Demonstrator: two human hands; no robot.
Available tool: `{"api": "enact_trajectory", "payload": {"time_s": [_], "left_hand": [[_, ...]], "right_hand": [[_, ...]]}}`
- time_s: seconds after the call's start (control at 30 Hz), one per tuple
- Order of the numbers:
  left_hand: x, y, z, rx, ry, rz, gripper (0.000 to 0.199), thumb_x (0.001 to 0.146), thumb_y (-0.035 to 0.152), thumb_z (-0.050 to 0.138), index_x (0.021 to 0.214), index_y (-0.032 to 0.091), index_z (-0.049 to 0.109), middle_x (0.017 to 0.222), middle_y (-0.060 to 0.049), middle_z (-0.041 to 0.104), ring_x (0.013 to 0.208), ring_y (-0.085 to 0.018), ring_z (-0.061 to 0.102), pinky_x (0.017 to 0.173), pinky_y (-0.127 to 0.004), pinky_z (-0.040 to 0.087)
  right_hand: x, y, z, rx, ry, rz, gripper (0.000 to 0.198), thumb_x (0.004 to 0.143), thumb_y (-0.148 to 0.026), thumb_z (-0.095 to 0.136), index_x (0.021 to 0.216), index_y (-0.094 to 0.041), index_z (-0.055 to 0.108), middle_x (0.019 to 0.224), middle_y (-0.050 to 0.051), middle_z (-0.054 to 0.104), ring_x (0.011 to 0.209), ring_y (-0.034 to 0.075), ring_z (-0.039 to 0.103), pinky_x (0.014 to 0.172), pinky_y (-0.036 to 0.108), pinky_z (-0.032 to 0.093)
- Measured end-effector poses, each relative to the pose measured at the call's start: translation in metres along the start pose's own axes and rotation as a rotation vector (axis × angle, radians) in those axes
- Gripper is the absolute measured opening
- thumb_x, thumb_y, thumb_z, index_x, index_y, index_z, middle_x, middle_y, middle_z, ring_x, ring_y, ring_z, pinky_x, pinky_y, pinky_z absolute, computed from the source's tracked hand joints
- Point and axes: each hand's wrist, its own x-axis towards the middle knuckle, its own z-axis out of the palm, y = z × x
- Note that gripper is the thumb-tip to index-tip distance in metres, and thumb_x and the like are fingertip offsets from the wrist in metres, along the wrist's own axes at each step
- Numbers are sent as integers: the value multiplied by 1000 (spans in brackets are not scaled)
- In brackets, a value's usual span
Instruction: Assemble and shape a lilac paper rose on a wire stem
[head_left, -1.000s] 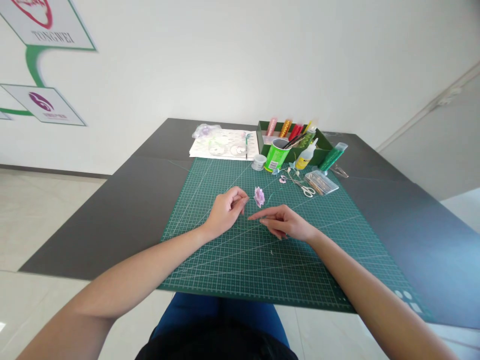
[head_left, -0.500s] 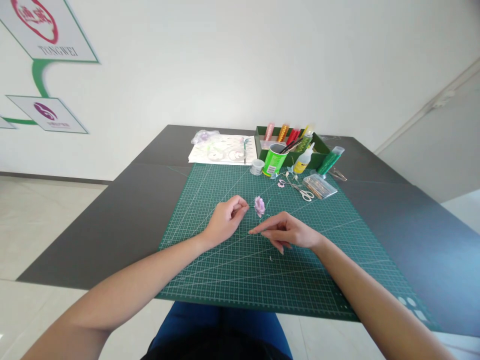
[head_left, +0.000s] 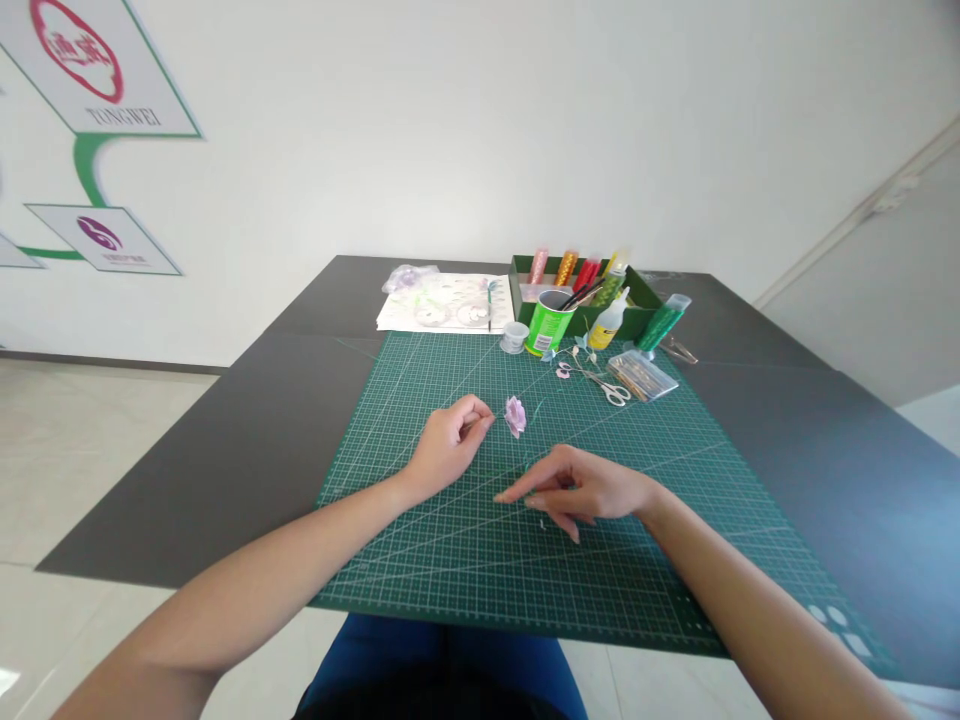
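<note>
My left hand [head_left: 450, 440] is closed in a pinch at the middle of the green cutting mat [head_left: 420, 560]. A small light-purple artificial flower [head_left: 514, 416] sticks out just past its fingertips, and whatever stem lies in the pinch is too thin to make out. To the right and nearer my body, my right hand [head_left: 577, 485] hovers low over the mat, index finger stretched out and the thumb apart from it. I see nothing between its fingers. Behind the flower a thin green strand [head_left: 537, 411] shows. A small white scrap [head_left: 542, 524] lies by my right fingers.
Scissors [head_left: 606, 388], a clear box of thin tools [head_left: 642, 376], a glue bottle [head_left: 608, 320], a green can [head_left: 549, 325] with brushes and a small spool [head_left: 514, 338] stand beyond my hands. Farther back are a dark green box [head_left: 523, 300] with colored tubes and white sheets [head_left: 442, 300].
My right hand has drawn back toward my body, away from the flower. My left hand and the flower have shifted slightly left together. The view has tilted a little.
</note>
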Motion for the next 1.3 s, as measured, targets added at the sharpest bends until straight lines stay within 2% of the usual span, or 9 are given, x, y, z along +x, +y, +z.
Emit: {"api": "enact_trajectory", "payload": {"time_s": [0.13, 0.3, 0.47, 0.63, 0.8, 0.93, 1.13, 1.3], "left_hand": [[-1, 0, 0, 15, -15, 3, 18, 102, 29, 55, 87, 20, 58, 55, 9, 51, 49, -10, 44, 58, -24, 35], [-1, 0, 0, 34, -27, 25, 16, 102, 27, 55, 87, 20, 58, 54, 9, 50, 49, -10, 43, 59, -24, 35], [-1, 1, 0, 23, -53, 32, 17, 103, 29, 54, 89, 20, 58, 57, 8, 52, 51, -10, 44, 59, -24, 35], [-2, 4, -1, 20, -111, 43, 16, 103, 27, 52, 89, 20, 58, 57, 9, 48, 51, -10, 41, 57, -23, 32], [-5, 7, 0, 14, -197, 48, 17, 104, 27, 51, 90, 21, 59, 58, 9, 47, 50, -10, 39, 56, -23, 30], [-6, 8, 0, 11, -218, 61, 16, 102, 25, 53, 88, 21, 58, 56, 9, 44, 49, -10, 39, 55, -23, 30], [-6, 9, 0, -30, -244, 66, 15, 102, 25, 54, 90, 20, 60, 60, 7, 51, 49, -9, 41, 53, -23, 29], [-6, 9, 1, -83, -272, 81, 15, 102, 26, 56, 89, 19, 61, 60, 7, 53, 47, -8, 40, 50, -21, 30]], "right_hand": [[-3, -7, 0, 2, -16, -9, 42, 105, -35, 62, 142, -18, 73, 48, -5, 60, 36, 7, 52, 38, 13, 37], [-9, -17, -2, 27, 39, -45, 42, 105, -36, 61, 140, -17, 74, 47, -5, 58, 36, 8, 52, 38, 15, 41], [-15, -22, -7, 25, 107, -99, 43, 105, -38, 61, 139, -15, 75, 45, -5, 55, 34, 8, 49, 37, 16, 40], [-18, -27, -14, 36, 203, -118, 46, 103, -42, 63, 138, -13, 74, 42, -7, 50, 32, 8, 45, 37, 18, 36], [-18, -30, -22, 9, 306, -153, 49, 101, -44, 63, 141, -15, 73, 40, -8, 49, 31, 8, 39, 39, 22, 32], [-15, -28, -26, 21, 359, -184, 51, 102, -42, 63, 146, -18, 69, 39, -10, 47, 32, 9, 37, 41, 25, 31], [-11, -22, -31, 43, 465, -190, 53, 102, -37, 61, 149, -12, 65, 39, -11, 44, 32, 8, 33, 41, 25, 24], [-8, -18, -36, 38, 519, -185, 55, 103, -37, 60, 150, -9, 63, 41, -11, 44, 34, 8, 32, 41, 24, 23]]}}
